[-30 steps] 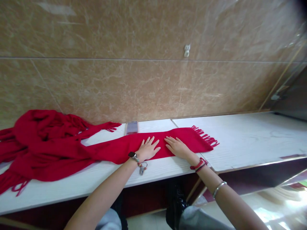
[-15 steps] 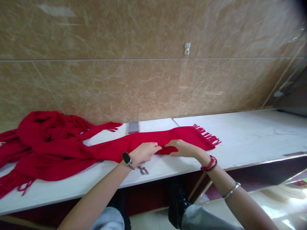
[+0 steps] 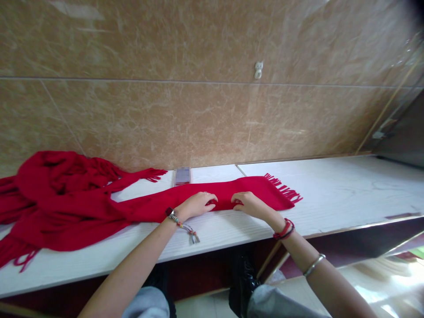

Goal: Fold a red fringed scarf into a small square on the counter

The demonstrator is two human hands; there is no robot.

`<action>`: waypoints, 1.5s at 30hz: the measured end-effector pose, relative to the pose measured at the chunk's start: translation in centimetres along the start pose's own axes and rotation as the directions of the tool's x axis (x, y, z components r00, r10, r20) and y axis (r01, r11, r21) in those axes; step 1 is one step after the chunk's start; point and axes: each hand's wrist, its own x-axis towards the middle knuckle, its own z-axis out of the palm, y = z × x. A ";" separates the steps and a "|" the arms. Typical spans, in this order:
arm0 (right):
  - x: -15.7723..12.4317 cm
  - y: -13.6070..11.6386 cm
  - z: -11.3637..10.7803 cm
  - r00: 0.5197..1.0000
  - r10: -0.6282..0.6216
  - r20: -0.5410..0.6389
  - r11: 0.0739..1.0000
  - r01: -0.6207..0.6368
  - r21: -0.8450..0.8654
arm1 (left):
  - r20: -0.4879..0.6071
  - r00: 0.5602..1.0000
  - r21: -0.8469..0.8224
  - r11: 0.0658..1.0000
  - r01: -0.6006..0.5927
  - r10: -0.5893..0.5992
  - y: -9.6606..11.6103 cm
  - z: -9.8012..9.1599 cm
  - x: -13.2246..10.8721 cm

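A long red scarf (image 3: 185, 198) with a fringed end lies stretched flat along a white counter (image 3: 331, 190). On its middle rests my left hand (image 3: 198, 204), fingers curved and a gap between thumb and forefinger. My right hand (image 3: 248, 204) is a short way to the right, over the near edge of the same cloth, curved likewise with thumb and fingers apart. Red fabric shows in both gaps; I see no firm grip on it. A beaded bracelet (image 3: 182, 224) with tassels hangs from my left wrist onto the counter.
More red fringed cloth (image 3: 56, 198) is heaped at the left. Behind the scarf, a small grey-topped flat item (image 3: 182, 176) lies by the marbled wall (image 3: 149, 123). A white cat-shaped hook (image 3: 258, 70) is stuck on the wall. Under the counter's front edge are my legs.
My hands have moved apart, the left shifting left and slightly up. Its wrist has turned, so the watch face shows less and the bracelet tassels hang freely. The scarf lies nearly the same.
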 end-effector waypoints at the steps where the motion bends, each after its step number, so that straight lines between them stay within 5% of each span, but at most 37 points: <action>1: 0.0 -0.1 -0.1 1.000 0.000 -0.008 1.000 0.000 0.006 | 0.005 1.000 0.015 1.000 -0.015 0.015 0.1 0.0 0.0; 11: -0.3 -1.3 -1.5 1.000 0.009 0.013 0.994 -0.008 -0.104 | -0.020 0.999 0.283 0.959 -0.029 0.036 0.8 0.3 0.1; 18: 0.1 -3.0 -0.1 1.000 -0.009 -0.025 0.978 0.004 -0.209 | -0.007 0.999 0.387 0.921 -0.027 0.033 1.0 0.4 -0.1; 22: 0.5 -2.8 0.9 0.997 0.072 -0.009 0.963 -0.072 -0.261 | -0.021 0.999 0.402 0.915 -0.013 0.024 0.9 0.7 -0.1; 30: 0.5 -2.6 0.9 0.999 0.041 0.024 0.957 -0.032 -0.289 | -0.059 0.996 0.344 0.938 -0.040 0.064 1.2 1.0 0.0; 38: 0.5 -2.2 0.2 0.999 0.028 0.043 0.978 -0.019 -0.207 | -0.059 0.998 0.306 0.952 -0.014 0.033 0.7 1.2 0.1; 45: 0.3 -2.2 -0.8 0.986 -0.022 0.164 0.995 0.037 -0.091 | 0.006 0.995 0.355 0.930 -0.095 0.099 2.4 1.3 -1.0</action>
